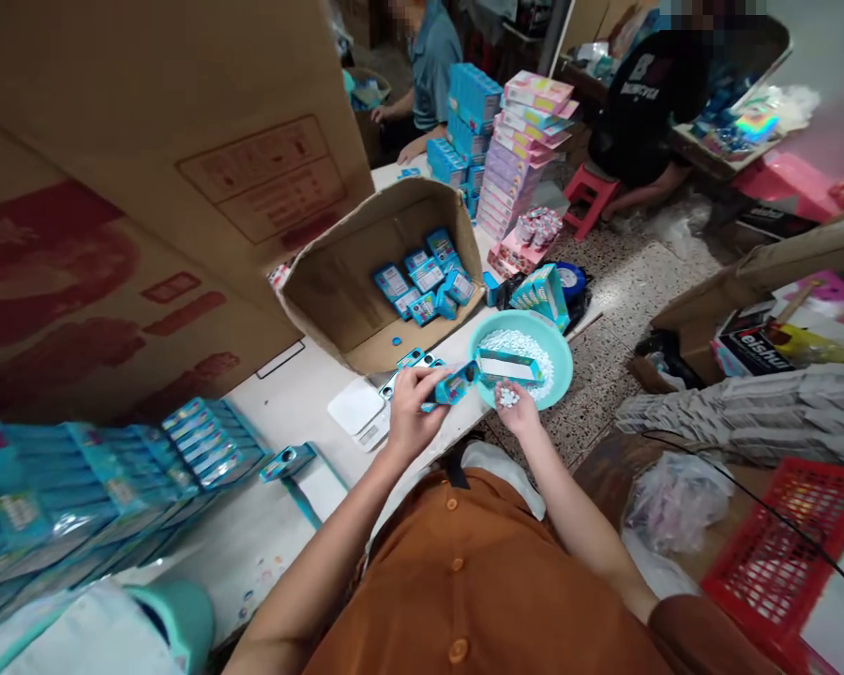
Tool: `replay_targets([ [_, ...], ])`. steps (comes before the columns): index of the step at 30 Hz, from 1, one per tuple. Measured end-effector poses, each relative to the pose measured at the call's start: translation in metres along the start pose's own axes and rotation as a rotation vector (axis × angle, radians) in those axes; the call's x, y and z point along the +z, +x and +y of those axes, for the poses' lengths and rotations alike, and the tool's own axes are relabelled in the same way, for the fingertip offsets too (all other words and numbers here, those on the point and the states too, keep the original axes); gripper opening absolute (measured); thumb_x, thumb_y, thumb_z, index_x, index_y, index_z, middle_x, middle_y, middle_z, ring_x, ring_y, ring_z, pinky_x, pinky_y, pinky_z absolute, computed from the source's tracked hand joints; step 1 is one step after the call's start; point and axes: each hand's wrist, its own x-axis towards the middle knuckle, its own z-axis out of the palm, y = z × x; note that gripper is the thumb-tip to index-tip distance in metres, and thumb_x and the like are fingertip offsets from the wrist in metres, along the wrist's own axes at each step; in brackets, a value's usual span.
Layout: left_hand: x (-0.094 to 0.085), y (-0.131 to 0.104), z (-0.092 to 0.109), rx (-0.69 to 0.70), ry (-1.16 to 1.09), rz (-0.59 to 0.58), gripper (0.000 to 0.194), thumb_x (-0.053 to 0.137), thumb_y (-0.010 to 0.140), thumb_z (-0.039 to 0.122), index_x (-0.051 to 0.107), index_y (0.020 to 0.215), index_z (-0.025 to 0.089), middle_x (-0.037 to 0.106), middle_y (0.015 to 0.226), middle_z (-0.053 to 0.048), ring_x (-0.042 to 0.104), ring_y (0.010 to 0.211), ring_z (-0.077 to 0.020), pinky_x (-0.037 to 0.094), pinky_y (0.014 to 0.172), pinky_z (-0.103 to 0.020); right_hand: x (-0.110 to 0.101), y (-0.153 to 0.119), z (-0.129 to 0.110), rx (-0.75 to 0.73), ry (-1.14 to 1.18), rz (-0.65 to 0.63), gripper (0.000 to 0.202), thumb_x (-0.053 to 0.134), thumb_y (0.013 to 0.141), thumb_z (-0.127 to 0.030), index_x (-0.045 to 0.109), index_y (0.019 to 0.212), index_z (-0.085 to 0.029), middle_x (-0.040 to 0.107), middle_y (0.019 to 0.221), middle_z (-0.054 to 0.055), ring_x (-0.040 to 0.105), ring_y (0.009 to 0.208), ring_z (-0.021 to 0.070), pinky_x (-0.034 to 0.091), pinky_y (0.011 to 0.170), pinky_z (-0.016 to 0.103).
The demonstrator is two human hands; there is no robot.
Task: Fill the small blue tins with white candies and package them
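My left hand point(416, 412) has its fingers wrapped round a small blue box point(454, 384), held just left of the basin. Palm up, my right hand point(517, 410) cups some small white pellets point(508, 397) at the near rim of a mint-green basin point(565, 361). More white pellets fill the basin, and an open blue carton with a white inside point(507, 367) lies over them. Beside my left hand is a white scale point(355, 409). Several small blue boxes point(428, 274) rest in an open cardboard box point(330, 272) behind.
Stacks of blue boxes point(211, 441) line the left side, above a green bucket point(189, 614). Tall blue and pink box stacks point(510, 173) rise beyond the basin. Two people sit farther back. A red crate point(788, 544) is at the right, and a large carton point(147, 187) stands upper left.
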Motion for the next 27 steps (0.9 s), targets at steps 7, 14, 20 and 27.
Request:
replay_targets([
  [7, 0.097, 0.043, 0.011, 0.182, 0.191, -0.315, 0.054, 0.056, 0.073, 0.010, 0.059, 0.120, 0.035, 0.057, 0.101, -0.008, 0.050, 0.095, -0.0260, 0.040, 0.083, -0.042, 0.029, 0.043, -0.042, 0.110, 0.067, -0.043, 0.017, 0.043, 0.088, -0.022, 0.059, 0.086, -0.016, 0.064, 0.065, 0.002, 0.062, 0.058, 0.0139, 0.054, 0.053, 0.024],
  [14, 0.136, 0.063, 0.014, 0.221, 0.304, -0.359, 0.055, 0.055, 0.073, 0.007, 0.058, 0.120, 0.035, 0.057, 0.102, -0.007, 0.049, 0.098, -0.0261, 0.039, 0.082, -0.041, 0.021, 0.060, -0.069, 0.147, 0.064, -0.009, 0.021, 0.038, 0.092, -0.024, 0.057, 0.085, -0.017, 0.065, 0.064, 0.001, 0.062, 0.056, 0.0130, 0.053, 0.054, 0.024],
  [20, 0.150, 0.071, 0.014, 0.235, 0.430, -0.387, 0.053, 0.055, 0.074, 0.007, 0.059, 0.120, 0.033, 0.058, 0.102, -0.008, 0.049, 0.097, -0.0257, 0.039, 0.082, -0.041, 0.018, 0.072, -0.081, 0.183, 0.116, -0.008, 0.015, 0.043, 0.088, -0.018, 0.058, 0.090, -0.017, 0.064, 0.063, 0.000, 0.062, 0.057, 0.0127, 0.053, 0.052, 0.023],
  [27, 0.155, 0.072, 0.022, 0.199, 0.536, -0.412, 0.050, 0.054, 0.078, 0.008, 0.057, 0.122, 0.033, 0.058, 0.108, -0.007, 0.048, 0.103, -0.0244, 0.039, 0.086, -0.040, 0.021, 0.081, -0.075, 0.262, 0.106, -0.004, 0.017, 0.042, 0.089, -0.018, 0.059, 0.088, -0.016, 0.065, 0.064, 0.001, 0.063, 0.057, 0.0123, 0.054, 0.053, 0.022],
])
